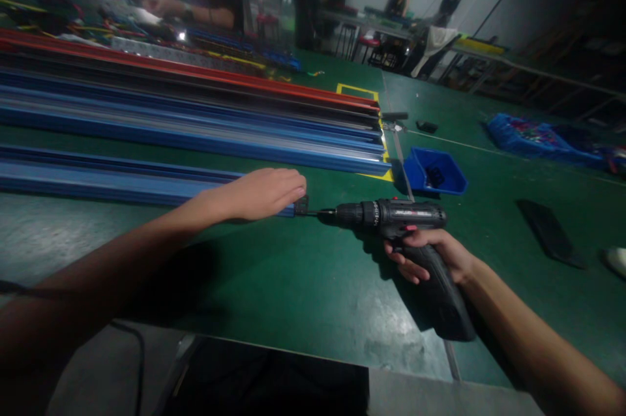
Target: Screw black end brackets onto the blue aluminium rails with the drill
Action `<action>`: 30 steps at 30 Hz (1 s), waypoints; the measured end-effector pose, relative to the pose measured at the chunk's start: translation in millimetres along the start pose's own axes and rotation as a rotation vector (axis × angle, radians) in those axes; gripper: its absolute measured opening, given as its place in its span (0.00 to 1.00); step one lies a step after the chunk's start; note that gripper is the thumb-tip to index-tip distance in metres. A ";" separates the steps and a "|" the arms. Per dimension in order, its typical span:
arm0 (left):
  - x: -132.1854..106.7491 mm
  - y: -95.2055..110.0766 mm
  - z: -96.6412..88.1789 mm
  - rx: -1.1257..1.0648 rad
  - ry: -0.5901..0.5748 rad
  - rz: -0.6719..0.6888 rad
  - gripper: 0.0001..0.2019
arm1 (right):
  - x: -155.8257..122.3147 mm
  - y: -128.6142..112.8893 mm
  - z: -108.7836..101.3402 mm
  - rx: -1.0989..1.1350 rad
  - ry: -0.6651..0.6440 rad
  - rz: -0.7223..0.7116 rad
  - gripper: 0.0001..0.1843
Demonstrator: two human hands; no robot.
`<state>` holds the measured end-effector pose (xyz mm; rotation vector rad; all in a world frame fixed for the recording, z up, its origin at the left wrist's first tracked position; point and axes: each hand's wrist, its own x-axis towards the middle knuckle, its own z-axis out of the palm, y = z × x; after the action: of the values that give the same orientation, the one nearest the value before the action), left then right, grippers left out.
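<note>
My left hand (261,193) is wrapped over the right end of a long blue metal profile (122,182), closed on it. A small black end cap (302,205) sits at that end, just past my fingertips. In my right hand (430,250) is a black cordless drill (391,215), its handle gripped from the side. The drill lies level and points left. Its thin bit (323,212) reaches to the end cap; whether the tip is seated in a screw is too small to tell.
Blue, black and red profiles (244,126) lie side by side behind. A blue bin (437,171) with black parts stands right of them. Further right are a dark flat object (550,233) and blue trays (528,132). Another person's hand (163,4) is across the green table (274,279).
</note>
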<state>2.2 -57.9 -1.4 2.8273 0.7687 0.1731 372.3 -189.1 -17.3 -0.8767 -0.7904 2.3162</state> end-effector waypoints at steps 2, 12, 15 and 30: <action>0.0 0.7 -0.8 -0.012 -0.003 -0.004 0.23 | -0.3 -0.3 -0.1 -0.002 0.003 0.004 0.15; -0.7 0.8 -0.6 -0.026 0.013 -0.003 0.23 | 0.3 -0.5 1.6 -0.011 0.011 -0.004 0.16; -0.7 0.6 -0.2 -0.034 0.031 0.003 0.23 | 0.4 -1.0 1.8 -0.014 0.007 -0.001 0.15; -0.4 1.1 -0.8 -0.009 0.012 0.001 0.23 | 0.5 0.1 1.0 -0.008 0.012 0.008 0.15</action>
<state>2.3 -58.9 -0.3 2.8214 0.7665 0.1927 371.2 -189.2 -17.0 -0.8986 -0.7931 2.3138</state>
